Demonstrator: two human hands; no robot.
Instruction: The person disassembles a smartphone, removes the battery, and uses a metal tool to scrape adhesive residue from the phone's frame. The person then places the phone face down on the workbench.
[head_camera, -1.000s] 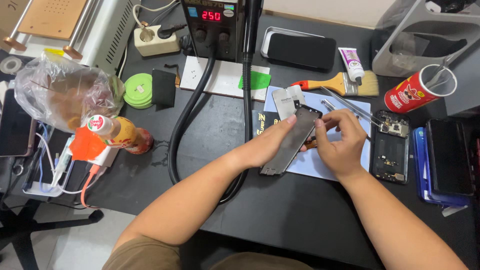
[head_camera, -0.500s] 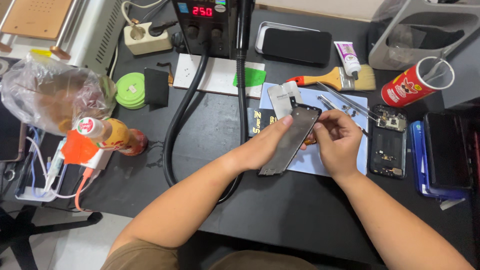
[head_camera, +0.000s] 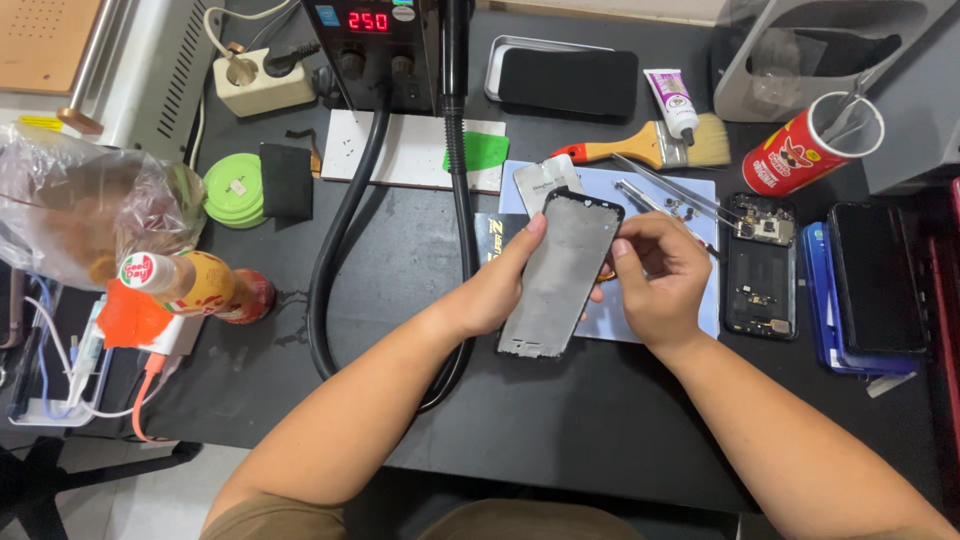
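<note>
left hand (head_camera: 497, 290) gripping phone screen panel (head_camera: 560, 275) by edge | right hand (head_camera: 655, 280) pinching opposite edge | risk: flexing could crack panel over table (head_camera: 560, 430)

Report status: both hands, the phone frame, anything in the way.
Left hand and right hand both grip phone frame, tilted above blue mat. Nothing blocking.

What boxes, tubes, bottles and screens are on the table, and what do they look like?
Station display: back, red digits on black.
Glue tube: back, white with purple label.
Snack can: back right, red cylinder holding tools.
Bottle: left, lying down, orange-yellow, red-white cap.
</note>
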